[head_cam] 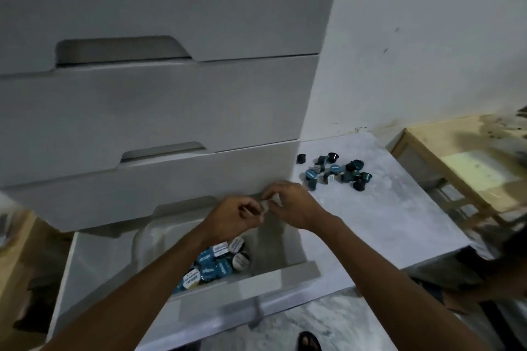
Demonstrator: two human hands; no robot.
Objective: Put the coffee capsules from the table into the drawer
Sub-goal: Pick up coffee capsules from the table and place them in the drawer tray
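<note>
- Capsules [216, 262] already lie in the open drawer [94, 259], nearest.
- Left grip [236, 215] and right grip [291, 205] meet above it, fingers curled; whether they pinch anything, I cannot tell.
- Loose capsules [338, 171] lie far-right on the desk [385, 208]; right grip is nearer.

The white painted wall [427, 37] is scuffed, with dark staining along the far edge of the table [385, 208]. A grey cabinet [142, 111] with closed fronts and cut-out handles [122, 50] occupies the left. The marble-patterned table stands just beside it. A pale wooden shelf unit [456, 168] sits off the table's right edge. The floor [342, 322] is veined grey stone. Lighting is dim.
</note>
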